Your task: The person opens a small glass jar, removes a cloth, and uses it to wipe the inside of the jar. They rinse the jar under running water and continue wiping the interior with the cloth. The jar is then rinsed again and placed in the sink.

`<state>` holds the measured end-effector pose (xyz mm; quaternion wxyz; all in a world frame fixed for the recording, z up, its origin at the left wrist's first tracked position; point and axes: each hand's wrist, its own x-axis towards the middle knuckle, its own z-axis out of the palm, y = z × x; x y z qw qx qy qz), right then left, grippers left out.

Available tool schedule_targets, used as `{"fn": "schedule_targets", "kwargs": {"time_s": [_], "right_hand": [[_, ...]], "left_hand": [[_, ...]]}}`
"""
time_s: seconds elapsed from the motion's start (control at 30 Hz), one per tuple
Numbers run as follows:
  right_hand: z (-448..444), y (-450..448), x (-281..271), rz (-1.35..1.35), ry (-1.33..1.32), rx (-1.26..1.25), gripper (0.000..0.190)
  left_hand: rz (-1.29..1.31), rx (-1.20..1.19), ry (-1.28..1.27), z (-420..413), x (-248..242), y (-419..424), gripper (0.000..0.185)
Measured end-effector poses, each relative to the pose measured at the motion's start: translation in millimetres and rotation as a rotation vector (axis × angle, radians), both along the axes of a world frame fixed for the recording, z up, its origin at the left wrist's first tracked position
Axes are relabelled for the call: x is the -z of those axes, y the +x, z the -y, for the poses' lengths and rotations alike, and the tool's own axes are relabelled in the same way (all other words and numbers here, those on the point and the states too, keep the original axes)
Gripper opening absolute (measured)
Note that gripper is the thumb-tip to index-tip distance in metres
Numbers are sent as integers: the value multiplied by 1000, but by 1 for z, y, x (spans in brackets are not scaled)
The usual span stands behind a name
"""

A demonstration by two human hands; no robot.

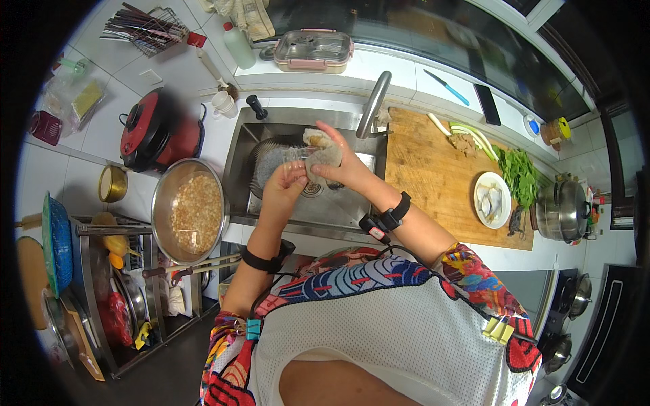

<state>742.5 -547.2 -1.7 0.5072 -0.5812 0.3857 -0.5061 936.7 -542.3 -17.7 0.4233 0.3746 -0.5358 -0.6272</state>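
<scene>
Both of my hands are over the stainless steel sink [363, 199]. My right hand [341, 165] grips a soft, pale grey piece [324, 163], its thumb pressed on the surface. A yellowish, ragged part [316, 137] shows at the upper end by the fingers; what material it is, I cannot tell. My left hand [287, 183] pinches the lower left edge of the piece with curled fingers. Something clear and shiny, water or film, shows between the hands. Behind the left hand, a round mesh strainer [254, 177] in the sink holds greyish contents. The metal faucet [375, 104] stands beyond my right hand.
Left of the sink sit a steel bowl [158, 208] of pale, round pieces in liquid and a red electric cooker [162, 132]. On the right, a wooden cutting board [421, 162] carries scallions, ginger, leafy greens [518, 172] and a white dish [478, 203]. A blue-handled knife [454, 94] lies on the sill.
</scene>
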Motion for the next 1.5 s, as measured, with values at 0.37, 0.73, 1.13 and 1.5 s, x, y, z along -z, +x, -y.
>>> {"fn": "schedule_targets", "kwargs": {"time_s": [0.37, 0.73, 1.13, 1.5], "right_hand": [[9, -11, 11, 220, 537, -63, 45], [2, 23, 16, 699, 415, 278, 37], [23, -16, -7, 13, 106, 138, 46], [21, -37, -49, -477, -109, -484, 42]], "left_hand": [[449, 292, -736, -7, -12, -1, 19], [-143, -11, 107, 1, 20, -27, 50], [-321, 132, 337, 15, 22, 15, 46], [144, 366, 150, 17, -16, 36, 52]]}}
